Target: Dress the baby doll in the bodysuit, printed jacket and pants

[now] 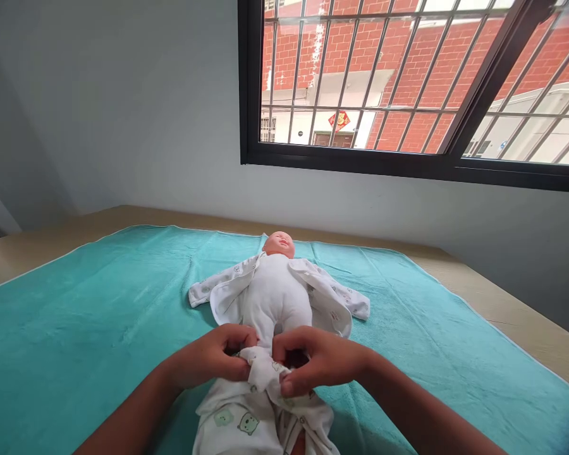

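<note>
A baby doll with a soft white body lies on its back on a teal towel, head toward the window. Its white printed garment is spread open to both sides of the body. My left hand and my right hand meet at the doll's hips. Both are closed, pinching bunched white garment cloth between thumb and fingers. More of the printed cloth lies crumpled over the doll's legs, which are hidden.
The towel covers a wooden table set against a grey wall. A barred window above shows a red brick building outside. Bare table edge runs along the left, back and right of the towel.
</note>
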Tool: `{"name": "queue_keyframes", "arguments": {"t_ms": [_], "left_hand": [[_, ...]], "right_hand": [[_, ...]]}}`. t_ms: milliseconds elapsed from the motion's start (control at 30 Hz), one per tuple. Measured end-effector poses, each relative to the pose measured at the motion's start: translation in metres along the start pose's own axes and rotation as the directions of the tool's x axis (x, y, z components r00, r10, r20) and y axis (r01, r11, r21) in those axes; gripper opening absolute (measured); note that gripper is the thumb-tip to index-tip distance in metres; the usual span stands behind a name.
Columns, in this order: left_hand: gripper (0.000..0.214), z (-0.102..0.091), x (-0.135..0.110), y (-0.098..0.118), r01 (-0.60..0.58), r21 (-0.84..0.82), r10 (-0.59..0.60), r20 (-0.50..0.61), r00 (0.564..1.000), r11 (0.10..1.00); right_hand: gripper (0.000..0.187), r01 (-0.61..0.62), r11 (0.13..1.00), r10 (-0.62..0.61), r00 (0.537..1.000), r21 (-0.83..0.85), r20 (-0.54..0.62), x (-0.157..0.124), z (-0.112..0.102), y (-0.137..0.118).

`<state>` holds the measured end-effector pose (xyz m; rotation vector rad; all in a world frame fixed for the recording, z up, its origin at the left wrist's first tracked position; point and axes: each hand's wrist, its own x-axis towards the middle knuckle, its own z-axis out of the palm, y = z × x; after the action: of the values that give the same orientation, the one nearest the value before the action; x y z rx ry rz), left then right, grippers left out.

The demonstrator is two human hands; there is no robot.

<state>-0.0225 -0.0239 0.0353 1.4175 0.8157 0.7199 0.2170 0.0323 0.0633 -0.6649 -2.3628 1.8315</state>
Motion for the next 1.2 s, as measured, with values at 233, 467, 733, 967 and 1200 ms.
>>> {"name": "queue_keyframes", "arguments": {"t_ms": [233, 467, 733, 967, 1200], "left_hand": [[0.037, 0.002, 0.007, -0.011, -0.108, -0.297, 0.055, -0.181, 0.982, 0.949], [0.027, 0.015, 0.004, -0.002, -0.175, -0.385, 0.155, -0.081, 0.985, 0.906], [0.02, 0.011, 0.003, -0.001, -0.14, -0.284, 0.13, -0.052, 0.99, 0.948], [0.021, 0.013, 0.003, 0.001, -0.06, -0.147, 0.055, -0.036, 0.998, 0.987], [0.02, 0.014, 0.0, 0.002, 0.002, -0.093, -0.005, -0.028, 1.0, 0.996]], "right_hand": [[0.034, -0.027, 0.997, 0.03, 0.999, 0.073, -0.038, 0.001, 0.005, -0.003], [0.035, -0.01, 0.998, 0.009, 1.0, -0.064, -0.017, 0.002, 0.029, -0.009], [0.014, 0.294, 0.848, -0.213, 0.951, -0.442, 0.224, -0.001, 0.036, -0.016], [0.007, 0.162, 0.831, -0.179, 0.984, -0.532, 0.019, -0.011, 0.04, -0.035], [0.012, -0.044, 0.776, 0.041, 0.999, -0.629, -0.02, -0.023, 0.044, -0.048]]}}
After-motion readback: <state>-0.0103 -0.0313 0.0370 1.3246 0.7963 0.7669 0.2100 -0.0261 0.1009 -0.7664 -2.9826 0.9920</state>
